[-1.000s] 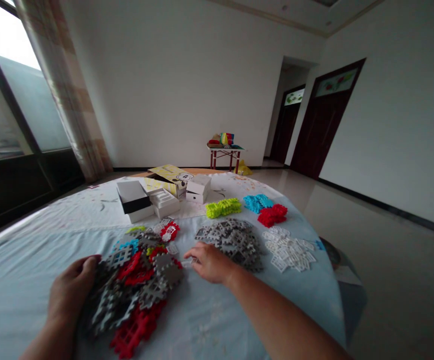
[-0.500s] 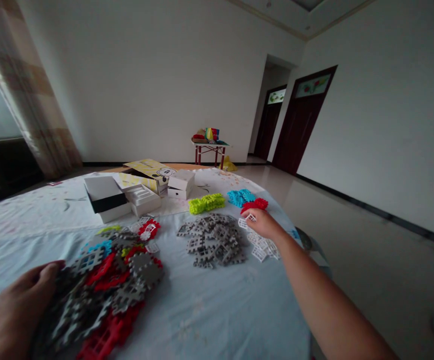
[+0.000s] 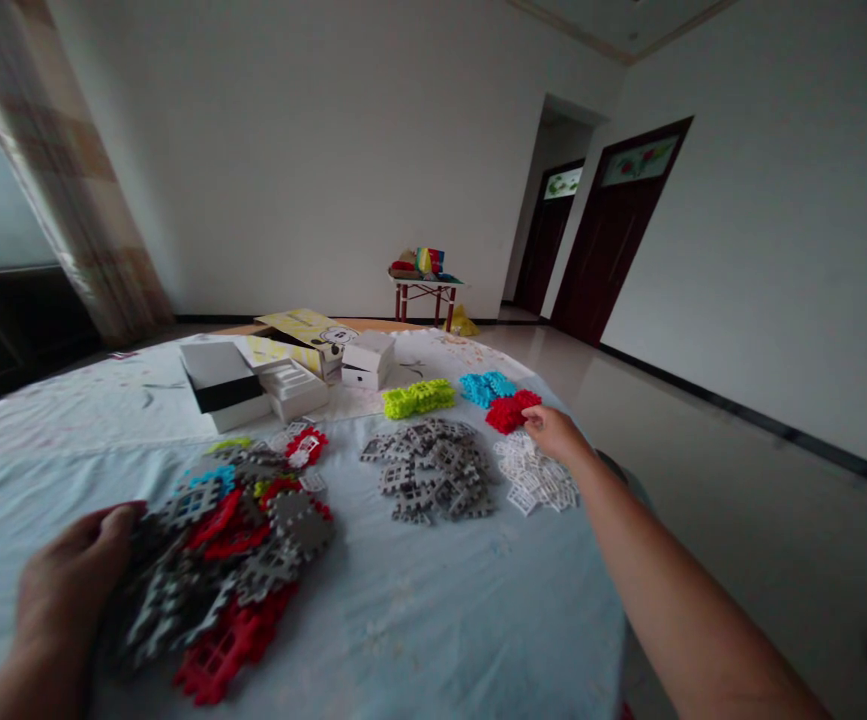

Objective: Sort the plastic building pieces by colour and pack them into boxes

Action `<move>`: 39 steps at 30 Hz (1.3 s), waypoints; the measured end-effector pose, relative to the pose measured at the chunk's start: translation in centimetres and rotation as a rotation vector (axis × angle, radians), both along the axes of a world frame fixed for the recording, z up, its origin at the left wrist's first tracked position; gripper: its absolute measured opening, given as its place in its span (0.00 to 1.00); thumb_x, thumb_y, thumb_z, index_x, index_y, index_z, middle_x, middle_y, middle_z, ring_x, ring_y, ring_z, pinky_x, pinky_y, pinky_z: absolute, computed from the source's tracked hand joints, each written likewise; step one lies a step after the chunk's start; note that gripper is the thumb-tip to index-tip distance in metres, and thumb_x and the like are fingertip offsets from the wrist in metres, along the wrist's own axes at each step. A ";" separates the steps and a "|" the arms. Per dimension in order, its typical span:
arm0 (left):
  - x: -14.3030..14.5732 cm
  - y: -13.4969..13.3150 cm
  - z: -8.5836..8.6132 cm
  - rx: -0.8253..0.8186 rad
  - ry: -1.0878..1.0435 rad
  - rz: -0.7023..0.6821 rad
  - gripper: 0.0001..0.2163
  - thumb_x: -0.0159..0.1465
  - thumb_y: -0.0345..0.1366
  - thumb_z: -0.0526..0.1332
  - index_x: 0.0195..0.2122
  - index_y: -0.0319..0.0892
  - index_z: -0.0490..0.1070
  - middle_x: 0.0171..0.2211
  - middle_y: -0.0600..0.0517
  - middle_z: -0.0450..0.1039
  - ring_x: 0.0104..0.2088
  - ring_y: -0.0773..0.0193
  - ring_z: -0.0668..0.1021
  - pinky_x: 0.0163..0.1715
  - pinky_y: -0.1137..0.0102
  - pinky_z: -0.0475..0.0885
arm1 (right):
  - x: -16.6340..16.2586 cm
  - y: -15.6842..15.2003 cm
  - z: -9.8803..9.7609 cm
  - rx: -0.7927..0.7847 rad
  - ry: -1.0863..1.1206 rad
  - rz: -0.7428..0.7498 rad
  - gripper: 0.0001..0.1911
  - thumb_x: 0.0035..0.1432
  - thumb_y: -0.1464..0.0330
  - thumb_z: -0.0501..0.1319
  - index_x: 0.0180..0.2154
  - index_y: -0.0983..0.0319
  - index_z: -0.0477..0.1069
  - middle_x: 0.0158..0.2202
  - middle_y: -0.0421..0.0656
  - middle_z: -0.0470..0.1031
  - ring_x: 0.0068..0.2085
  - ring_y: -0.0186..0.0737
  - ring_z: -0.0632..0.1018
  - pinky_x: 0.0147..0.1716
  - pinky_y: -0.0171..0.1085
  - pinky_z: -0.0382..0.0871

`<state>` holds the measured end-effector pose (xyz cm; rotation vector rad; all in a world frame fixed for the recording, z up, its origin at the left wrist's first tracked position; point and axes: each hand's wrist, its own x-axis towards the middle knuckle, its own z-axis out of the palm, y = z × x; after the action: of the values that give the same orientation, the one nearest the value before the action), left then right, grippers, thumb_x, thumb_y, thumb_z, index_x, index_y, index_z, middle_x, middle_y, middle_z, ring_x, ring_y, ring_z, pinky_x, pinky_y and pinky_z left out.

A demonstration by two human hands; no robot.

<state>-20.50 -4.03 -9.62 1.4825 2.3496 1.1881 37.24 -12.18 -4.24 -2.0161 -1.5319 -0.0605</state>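
Fingers of the left hand (image 3: 65, 590) lie loosely spread, palm down, on the 9 o'clock edge of the mixed pile (image 3: 230, 560) of grey, red and blue interlocking tiles, gripping nothing. Right hand (image 3: 555, 432) reaches toward 2 o'clock, fingers curled under, touching the far edge of the white tile pile (image 3: 542, 482) just beside the red stack (image 3: 512, 410); whether it pinches a tile cannot be told. Grey tile pile (image 3: 433, 470) lies at 9 o'clock of the white one on the pale blue surface (image 3: 418, 620).
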 end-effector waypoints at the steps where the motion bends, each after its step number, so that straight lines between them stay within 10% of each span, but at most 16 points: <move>1: 0.5 -0.5 0.6 -0.061 -0.053 -0.036 0.18 0.54 0.48 0.54 0.38 0.46 0.76 0.27 0.52 0.76 0.26 0.59 0.76 0.20 0.72 0.66 | -0.3 0.2 0.0 0.013 -0.001 0.010 0.14 0.50 0.73 0.56 0.40 0.63 0.73 0.40 0.47 0.77 0.40 0.40 0.77 0.42 0.37 0.68; 15: 1.9 -1.7 1.2 -0.031 -0.089 -0.108 0.19 0.56 0.43 0.51 0.39 0.38 0.75 0.33 0.47 0.77 0.35 0.59 0.76 0.31 0.73 0.67 | -20.4 0.1 0.9 0.088 0.004 0.819 0.12 0.53 0.72 0.59 0.42 0.62 0.72 0.41 0.46 0.74 0.45 0.39 0.72 0.48 0.38 0.64; 22: 1.8 -1.5 0.9 -0.016 -0.086 -0.114 0.19 0.55 0.45 0.51 0.38 0.40 0.75 0.33 0.48 0.78 0.35 0.58 0.77 0.30 0.72 0.68 | -26.3 0.5 -1.6 -0.051 -0.054 1.092 0.32 0.43 0.66 0.67 0.52 0.62 0.66 0.54 0.48 0.67 0.54 0.45 0.66 0.55 0.41 0.57; 32: 1.7 -1.7 1.2 -0.043 -0.095 -0.128 0.19 0.56 0.44 0.51 0.39 0.38 0.75 0.34 0.45 0.77 0.36 0.58 0.76 0.30 0.72 0.66 | -24.9 0.2 -0.6 -0.019 0.032 0.956 0.30 0.42 0.60 0.68 0.49 0.58 0.68 0.45 0.45 0.70 0.48 0.44 0.70 0.50 0.40 0.61; 39: 2.0 -1.8 1.3 -0.039 -0.095 -0.115 0.19 0.56 0.45 0.51 0.38 0.39 0.75 0.32 0.48 0.77 0.32 0.59 0.76 0.28 0.72 0.67 | -17.7 2.9 0.9 0.204 -0.038 0.478 0.26 0.45 0.65 0.66 0.49 0.59 0.67 0.45 0.48 0.68 0.49 0.48 0.68 0.50 0.46 0.60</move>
<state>-18.48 -5.83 -8.30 1.4917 2.1825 1.1519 19.58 -9.24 -3.32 -1.4604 -1.9081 -0.0600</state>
